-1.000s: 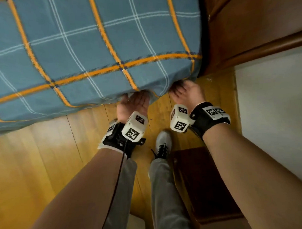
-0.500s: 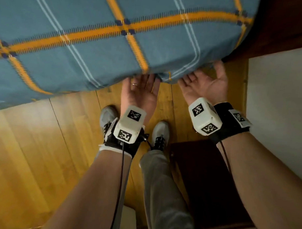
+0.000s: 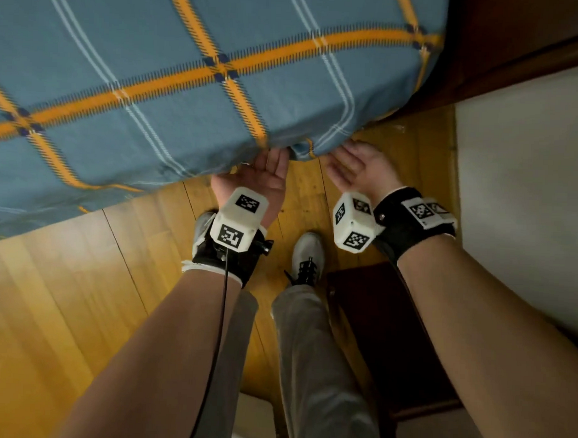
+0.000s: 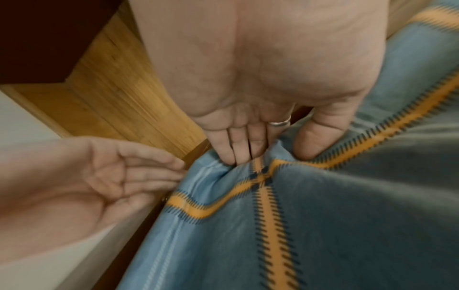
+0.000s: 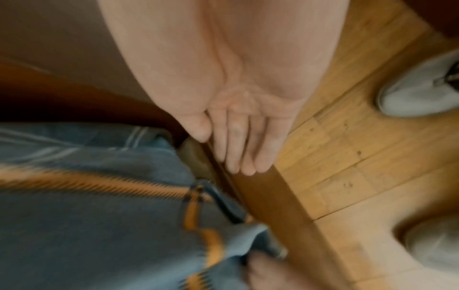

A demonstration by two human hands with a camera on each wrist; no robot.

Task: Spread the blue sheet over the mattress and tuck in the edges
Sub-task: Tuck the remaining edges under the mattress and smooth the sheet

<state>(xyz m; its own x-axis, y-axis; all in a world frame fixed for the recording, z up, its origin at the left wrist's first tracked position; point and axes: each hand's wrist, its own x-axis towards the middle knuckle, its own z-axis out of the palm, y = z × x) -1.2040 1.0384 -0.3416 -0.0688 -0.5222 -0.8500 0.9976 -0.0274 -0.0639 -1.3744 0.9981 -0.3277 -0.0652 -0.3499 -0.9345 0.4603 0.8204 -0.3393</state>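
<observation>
Both hands have dropped back toward the hem since half a second ago, when they were lifted palm-up with fingers spread under the sheet's edge. At this moment the left hand [image 3: 261,177] sits at the 12 o'clock end of its forearm, palm up, its straight fingers [image 4: 238,149] held together and pushed into a fold of the blue sheet [image 3: 174,93], thumb pressing the cloth beside them. A ring [image 4: 280,122] shows on one finger. At 3 o'clock from it, the right hand [image 3: 361,170] lies palm up, fingers [image 5: 238,157] straight and together, tips against the wooden bed rail [image 5: 268,196] just beside the sheet corner, holding nothing. Plaid cloth covers the mattress from 9 to 1 o'clock, its corner hanging loose between the hands above the wooden floor [image 3: 65,293]. Grey shoes [image 3: 307,252] stand below.
</observation>
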